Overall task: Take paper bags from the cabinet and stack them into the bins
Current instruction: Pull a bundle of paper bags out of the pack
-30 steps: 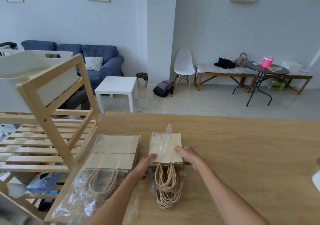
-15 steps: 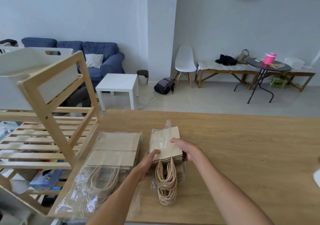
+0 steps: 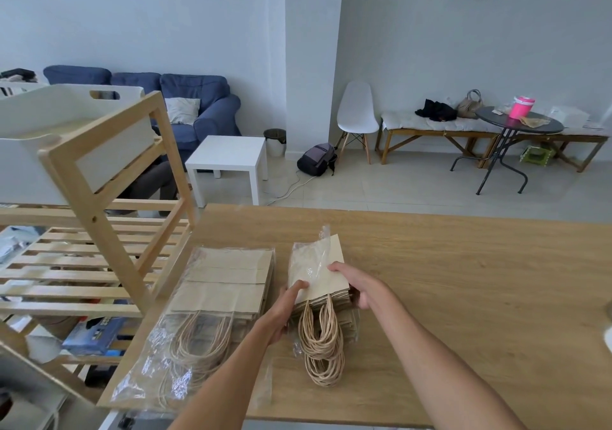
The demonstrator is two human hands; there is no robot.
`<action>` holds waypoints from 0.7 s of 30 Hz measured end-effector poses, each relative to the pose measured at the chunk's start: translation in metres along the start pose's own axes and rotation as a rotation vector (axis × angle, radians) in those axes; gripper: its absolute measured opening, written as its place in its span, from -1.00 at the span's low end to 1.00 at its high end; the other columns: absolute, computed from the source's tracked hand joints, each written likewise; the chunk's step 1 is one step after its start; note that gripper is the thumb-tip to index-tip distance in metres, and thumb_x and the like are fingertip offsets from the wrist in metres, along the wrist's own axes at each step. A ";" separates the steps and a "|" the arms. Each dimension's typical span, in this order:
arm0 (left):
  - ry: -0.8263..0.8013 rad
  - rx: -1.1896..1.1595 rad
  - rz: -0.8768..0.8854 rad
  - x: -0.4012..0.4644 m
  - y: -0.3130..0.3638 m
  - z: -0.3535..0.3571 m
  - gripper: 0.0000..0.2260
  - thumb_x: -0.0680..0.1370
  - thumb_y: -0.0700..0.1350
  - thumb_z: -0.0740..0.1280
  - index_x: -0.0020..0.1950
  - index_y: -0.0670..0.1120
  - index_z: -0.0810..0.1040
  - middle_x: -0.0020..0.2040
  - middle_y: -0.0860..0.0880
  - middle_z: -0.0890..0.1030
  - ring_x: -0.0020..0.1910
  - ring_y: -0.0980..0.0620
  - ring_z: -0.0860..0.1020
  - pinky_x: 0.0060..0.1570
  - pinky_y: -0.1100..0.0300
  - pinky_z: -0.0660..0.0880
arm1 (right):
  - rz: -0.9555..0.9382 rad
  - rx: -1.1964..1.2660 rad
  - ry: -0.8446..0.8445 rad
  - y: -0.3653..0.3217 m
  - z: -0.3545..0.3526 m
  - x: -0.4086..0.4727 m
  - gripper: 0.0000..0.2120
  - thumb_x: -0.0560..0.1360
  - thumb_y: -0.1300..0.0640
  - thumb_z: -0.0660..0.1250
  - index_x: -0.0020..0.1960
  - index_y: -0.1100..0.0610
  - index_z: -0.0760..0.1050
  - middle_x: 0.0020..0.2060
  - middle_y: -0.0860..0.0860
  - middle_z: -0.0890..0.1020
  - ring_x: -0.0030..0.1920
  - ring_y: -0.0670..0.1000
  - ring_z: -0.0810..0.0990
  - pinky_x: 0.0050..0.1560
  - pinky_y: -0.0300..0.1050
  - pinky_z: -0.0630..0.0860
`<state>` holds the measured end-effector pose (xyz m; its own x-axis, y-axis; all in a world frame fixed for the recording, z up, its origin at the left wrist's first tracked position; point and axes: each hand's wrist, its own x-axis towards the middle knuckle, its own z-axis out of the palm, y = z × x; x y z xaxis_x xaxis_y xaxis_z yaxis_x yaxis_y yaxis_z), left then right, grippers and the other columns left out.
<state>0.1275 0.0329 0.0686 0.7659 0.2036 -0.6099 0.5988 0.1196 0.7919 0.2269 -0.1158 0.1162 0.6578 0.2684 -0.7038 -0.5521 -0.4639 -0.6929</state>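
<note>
Both hands' fingers (image 3: 299, 286) clamping small bag stack (image 3: 326, 283), lower bags plastic-veiled

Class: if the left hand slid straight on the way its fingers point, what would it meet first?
The left hand already touches the small stack of paper bags; going on, it would likely push into that stack, though depth is unclear.

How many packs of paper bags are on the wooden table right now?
2. A larger pack, wrapped in clear plastic, lies near the table's left edge. A smaller pack sits beside it, gripped by the left hand and right hand. No others are visible.
</note>
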 end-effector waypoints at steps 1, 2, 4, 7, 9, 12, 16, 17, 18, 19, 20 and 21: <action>0.001 -0.009 -0.003 0.001 0.000 0.000 -0.18 0.37 0.38 0.27 0.51 0.01 0.16 0.42 -0.26 0.46 0.14 -0.15 0.58 -0.34 0.19 0.45 | 0.009 0.019 -0.027 0.003 0.000 0.002 -0.55 0.54 -0.11 0.41 0.21 0.25 0.57 -0.08 0.17 0.75 -0.07 0.17 0.72 0.22 0.12 0.64; 0.000 -0.028 -0.006 0.003 -0.002 -0.001 -0.18 0.35 0.38 0.29 0.50 0.02 0.19 0.39 -0.22 0.48 0.21 -0.18 0.56 -0.22 0.13 0.51 | 0.016 0.026 -0.044 0.005 0.001 0.002 -0.53 0.52 -0.14 0.43 0.19 0.24 0.58 -0.13 0.16 0.75 -0.11 0.16 0.72 0.21 0.11 0.64; 0.001 -0.074 -0.001 0.010 -0.007 -0.004 -0.18 0.30 0.39 0.33 0.44 0.00 0.28 0.29 -0.15 0.55 0.18 -0.16 0.59 0.02 0.02 0.55 | 0.037 0.044 -0.088 0.010 0.001 0.004 -0.50 0.48 -0.18 0.46 0.16 0.23 0.60 -0.20 0.15 0.76 -0.19 0.14 0.72 0.14 0.08 0.65; 0.007 -0.102 0.013 0.022 -0.017 -0.008 -0.21 0.28 0.38 0.36 0.38 -0.04 0.41 0.21 -0.13 0.63 0.15 -0.13 0.61 0.06 0.00 0.55 | 0.052 0.072 -0.125 0.017 0.005 0.005 -0.48 0.44 -0.21 0.49 0.11 0.22 0.60 -0.24 0.15 0.76 -0.25 0.12 0.71 0.02 0.02 0.66; 0.003 -0.112 0.016 0.025 -0.019 -0.011 -0.22 0.28 0.39 0.38 0.36 -0.05 0.46 0.18 -0.14 0.65 0.15 -0.15 0.62 0.19 -0.08 0.55 | 0.055 0.083 -0.143 0.020 0.009 0.012 -0.40 0.36 -0.24 0.54 0.15 0.22 0.61 -0.15 0.16 0.77 -0.16 0.14 0.73 0.15 0.06 0.65; -0.026 -0.150 0.034 0.024 -0.013 -0.014 -0.37 0.39 0.30 0.37 0.30 -0.10 0.53 0.09 -0.16 0.71 0.05 -0.13 0.67 0.05 0.00 0.59 | 0.055 0.042 -0.123 0.020 0.010 0.032 -0.11 0.10 -0.32 0.66 0.26 0.17 0.59 0.05 0.18 0.76 0.10 0.19 0.71 0.37 0.19 0.52; -0.064 -0.199 0.019 0.036 -0.009 -0.018 -0.47 0.46 0.21 0.35 0.26 -0.15 0.56 0.03 -0.23 0.72 -0.10 -0.14 0.68 -0.10 0.05 0.59 | 0.066 0.030 -0.109 0.017 0.009 0.063 -0.06 0.03 -0.28 0.69 0.29 0.15 0.58 0.11 0.19 0.74 0.19 0.22 0.68 0.38 0.23 0.50; -0.069 -0.200 0.019 0.040 -0.006 -0.019 -0.46 0.46 0.21 0.35 0.26 -0.16 0.56 0.04 -0.25 0.71 -0.10 -0.15 0.68 -0.09 0.04 0.59 | 0.060 0.037 -0.102 0.012 0.010 0.059 -0.09 0.07 -0.26 0.69 0.29 0.15 0.57 0.13 0.19 0.73 0.20 0.22 0.68 0.37 0.24 0.51; -0.078 -0.202 0.023 0.045 -0.003 -0.021 -0.46 0.48 0.19 0.34 0.26 -0.18 0.57 0.06 -0.27 0.70 -0.09 -0.15 0.67 -0.07 0.03 0.59 | 0.050 0.051 -0.095 0.006 0.012 0.057 -0.17 0.14 -0.22 0.67 0.27 0.17 0.57 0.11 0.20 0.74 0.16 0.21 0.70 0.35 0.23 0.54; -0.087 -0.205 0.030 0.049 0.000 -0.024 -0.48 0.50 0.18 0.33 0.26 -0.20 0.58 0.07 -0.29 0.69 -0.08 -0.16 0.66 -0.04 0.02 0.59 | 0.037 0.053 -0.101 0.002 0.012 0.058 -0.28 0.23 -0.17 0.65 0.25 0.18 0.58 0.07 0.20 0.75 0.10 0.20 0.71 0.32 0.20 0.56; -0.090 -0.213 0.032 0.054 0.005 -0.026 -0.49 0.50 0.17 0.32 0.24 -0.21 0.59 0.08 -0.29 0.69 -0.07 -0.17 0.66 0.01 -0.01 0.58 | 0.028 0.063 -0.117 -0.004 0.012 0.056 -0.36 0.29 -0.13 0.62 0.23 0.20 0.58 0.04 0.20 0.75 0.04 0.19 0.71 0.31 0.17 0.57; -0.089 -0.228 0.029 0.057 0.010 -0.029 -0.49 0.49 0.17 0.34 0.22 -0.22 0.60 0.07 -0.29 0.69 -0.06 -0.19 0.65 0.06 -0.04 0.57 | 0.022 0.069 -0.112 -0.009 0.012 0.056 -0.41 0.34 -0.10 0.60 0.23 0.21 0.58 0.03 0.20 0.75 0.00 0.18 0.71 0.30 0.14 0.58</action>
<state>0.1699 0.0740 0.0427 0.8057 0.1251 -0.5789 0.5154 0.3334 0.7894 0.2625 -0.0869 0.0815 0.5858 0.3532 -0.7294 -0.6021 -0.4128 -0.6834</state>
